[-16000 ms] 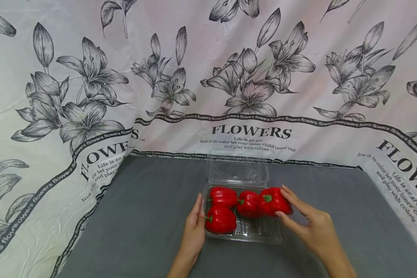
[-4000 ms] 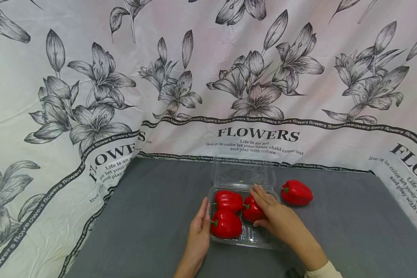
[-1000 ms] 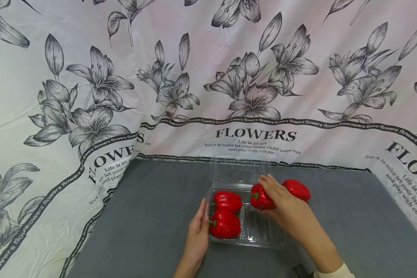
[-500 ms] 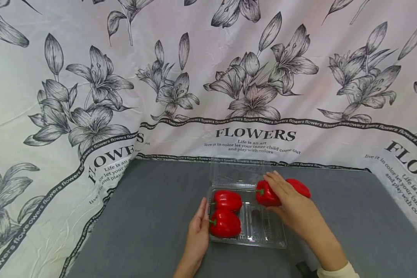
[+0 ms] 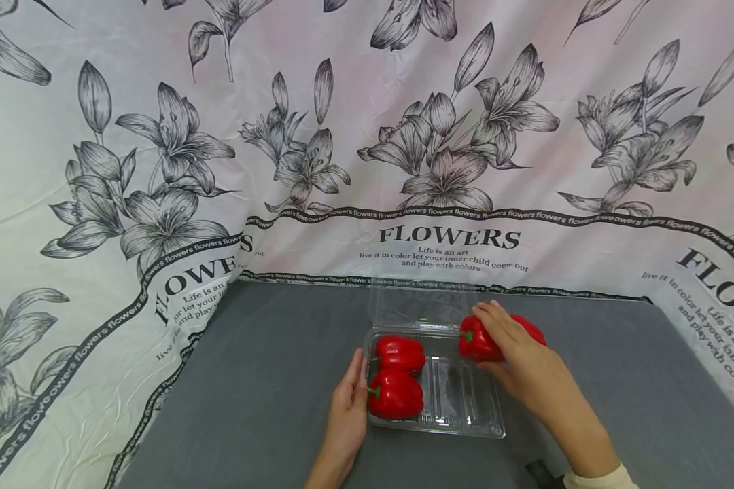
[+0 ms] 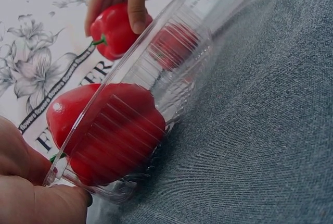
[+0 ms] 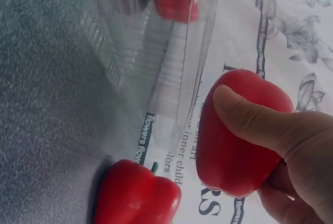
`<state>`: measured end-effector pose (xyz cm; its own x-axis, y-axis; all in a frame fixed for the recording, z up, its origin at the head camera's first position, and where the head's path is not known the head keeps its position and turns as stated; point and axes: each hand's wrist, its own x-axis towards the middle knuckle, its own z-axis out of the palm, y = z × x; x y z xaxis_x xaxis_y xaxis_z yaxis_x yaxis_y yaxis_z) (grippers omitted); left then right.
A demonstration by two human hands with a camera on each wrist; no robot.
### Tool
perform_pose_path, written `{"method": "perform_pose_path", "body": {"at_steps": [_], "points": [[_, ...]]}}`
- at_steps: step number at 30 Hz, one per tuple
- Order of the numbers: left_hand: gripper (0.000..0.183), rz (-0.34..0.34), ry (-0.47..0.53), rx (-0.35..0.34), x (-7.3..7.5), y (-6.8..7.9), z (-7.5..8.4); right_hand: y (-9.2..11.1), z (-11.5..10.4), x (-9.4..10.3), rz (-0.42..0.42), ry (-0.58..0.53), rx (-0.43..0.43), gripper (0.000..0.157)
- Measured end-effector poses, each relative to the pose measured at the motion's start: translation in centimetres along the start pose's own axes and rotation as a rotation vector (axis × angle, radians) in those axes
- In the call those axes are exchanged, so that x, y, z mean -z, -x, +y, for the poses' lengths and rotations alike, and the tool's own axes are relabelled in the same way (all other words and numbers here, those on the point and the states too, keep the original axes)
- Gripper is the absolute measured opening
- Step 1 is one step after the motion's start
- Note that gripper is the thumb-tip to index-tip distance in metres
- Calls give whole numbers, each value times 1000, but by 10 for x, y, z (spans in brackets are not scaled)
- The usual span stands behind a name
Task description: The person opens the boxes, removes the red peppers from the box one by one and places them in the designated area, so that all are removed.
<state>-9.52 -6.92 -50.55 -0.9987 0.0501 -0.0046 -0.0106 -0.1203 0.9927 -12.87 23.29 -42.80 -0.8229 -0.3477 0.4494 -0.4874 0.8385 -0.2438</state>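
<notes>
A red pepper (image 5: 478, 341) is held at the far right corner of a clear tray (image 5: 452, 394), its green stem toward the left; in the right wrist view it looks lifted off the counter (image 5: 269, 380). From the head alone I cannot tell whether it is over the tray's rim or just past it. The step in hand looks like carrying this pepper out past the tray's right edge. From here, a set-down would call for keeping clear of the rim and finding a bare spot beside the second pepper (image 7: 132, 198), which lies on the counter outside that corner, partly covered by the right hand (image 5: 529, 363) in the head view.

The right hand is spread only as wide as the pepper: thumb on one side, fingers on the other, a firm-looking hold. The left hand (image 5: 348, 401) pinches the tray's left edge between thumb and fingers, which probably steadies it.

Inside, along the tray's left edge, a far pepper (image 5: 399, 354) and a near pepper (image 5: 395, 395) lie touching, stems to the left; the right part of the tray holds nothing. The clear lid (image 5: 425, 307) is tipped back from the tray's far edge, toward the flower-printed curtain (image 5: 306, 244) along the counter's far edge.
</notes>
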Motion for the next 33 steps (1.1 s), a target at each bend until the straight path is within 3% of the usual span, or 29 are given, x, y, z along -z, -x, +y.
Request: {"method": "perform_pose_path", "body": {"at_steps": [33], "points": [[58,3,11,-4,1,0,-2,6,23,13,7,37,-74,108]]}}
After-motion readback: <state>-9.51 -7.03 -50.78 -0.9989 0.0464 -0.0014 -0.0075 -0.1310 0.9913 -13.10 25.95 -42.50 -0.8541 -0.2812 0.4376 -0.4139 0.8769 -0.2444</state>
